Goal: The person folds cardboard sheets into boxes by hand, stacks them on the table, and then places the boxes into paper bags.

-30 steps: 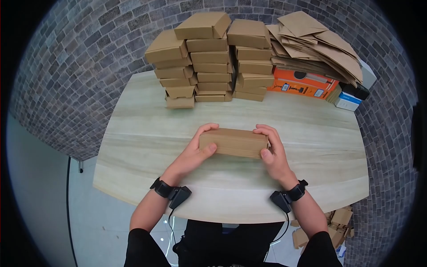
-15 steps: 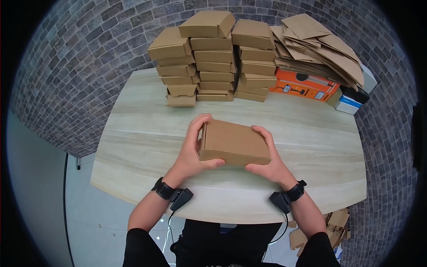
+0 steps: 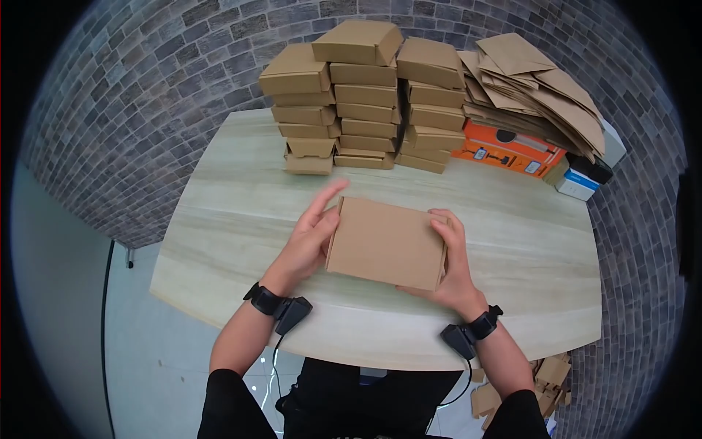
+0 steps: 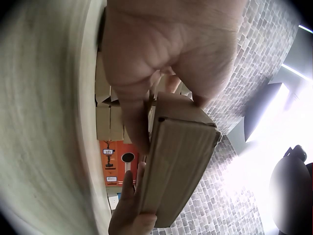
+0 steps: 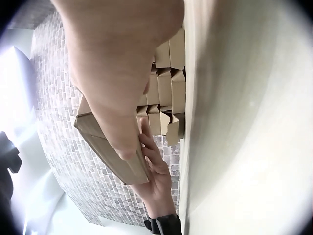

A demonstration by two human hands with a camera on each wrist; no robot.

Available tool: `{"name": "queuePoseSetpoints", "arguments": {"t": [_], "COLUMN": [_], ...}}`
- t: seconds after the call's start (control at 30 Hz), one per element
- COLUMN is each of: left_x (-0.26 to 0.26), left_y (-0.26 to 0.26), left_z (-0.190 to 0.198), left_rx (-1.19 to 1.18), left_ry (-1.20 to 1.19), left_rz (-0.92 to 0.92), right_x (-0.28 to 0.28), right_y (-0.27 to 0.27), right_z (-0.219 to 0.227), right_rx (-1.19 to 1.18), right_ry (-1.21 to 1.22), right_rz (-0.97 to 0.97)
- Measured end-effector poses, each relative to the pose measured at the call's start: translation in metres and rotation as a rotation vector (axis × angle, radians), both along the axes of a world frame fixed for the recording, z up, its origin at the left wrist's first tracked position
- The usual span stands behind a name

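Note:
A closed, flat brown cardboard box (image 3: 385,242) is held above the table, its broad face toward the head camera. The left hand (image 3: 309,235) grips its left end, thumb on the near edge and one finger stretched out past the corner. At the right end the right hand (image 3: 455,262) holds the box, fingers over the upper right corner and the thumb partly hidden beneath the lower edge. In the left wrist view, a long narrow side of the box (image 4: 182,169) faces the camera. The right wrist view shows another narrow side of it (image 5: 110,154).
Stacks of similar boxes (image 3: 365,102) stand along the table's back. To their right, flattened cardboard (image 3: 537,84) lies on an orange box (image 3: 504,151), beside a small white and blue box (image 3: 577,186). More cardboard pieces (image 3: 550,373) lie on the floor at the right.
The box has turned from showing a narrow side to showing its broad face. The left thumb has moved from the lower edge up to the left end.

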State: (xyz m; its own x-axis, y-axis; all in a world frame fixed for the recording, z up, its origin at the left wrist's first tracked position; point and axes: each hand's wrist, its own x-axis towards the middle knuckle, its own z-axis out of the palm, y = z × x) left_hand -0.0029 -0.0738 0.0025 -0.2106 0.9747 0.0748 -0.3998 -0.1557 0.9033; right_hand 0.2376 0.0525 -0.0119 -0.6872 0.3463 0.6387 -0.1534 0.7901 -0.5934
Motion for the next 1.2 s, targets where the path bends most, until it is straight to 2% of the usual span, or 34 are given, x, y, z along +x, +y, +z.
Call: {"name": "queuePoseSetpoints", "arguments": {"t": [0.17,0.73,0.87,1.0,1.2], "left_x": [-0.003,-0.004,0.0,-0.001,-0.007], "left_y": [-0.003,-0.007,-0.009,-0.007,0.004], "left_z": [-0.001,0.01,0.016,0.01,-0.013], "left_rx": [0.047,0.022,0.016,0.016,-0.13], "left_ry": [0.105,0.114,0.113,0.09,-0.099], "left_rz": [-0.075,-0.077,-0.073,-0.054,0.027], "right_x": [-0.001,0.0,0.0,0.002,0.004], "right_y": [0.002,0.01,0.009,0.01,0.008], "right_z": [-0.006,-0.008,-0.007,-0.007,0.002], "right_rx": [0.048,0.048,-0.012,-0.165,-0.123], "right_ry": [-0.027,-0.125,-0.179,-0.289,-0.254], "right_rz": [-0.046,-0.07,-0.084,-0.064,0.033]}}
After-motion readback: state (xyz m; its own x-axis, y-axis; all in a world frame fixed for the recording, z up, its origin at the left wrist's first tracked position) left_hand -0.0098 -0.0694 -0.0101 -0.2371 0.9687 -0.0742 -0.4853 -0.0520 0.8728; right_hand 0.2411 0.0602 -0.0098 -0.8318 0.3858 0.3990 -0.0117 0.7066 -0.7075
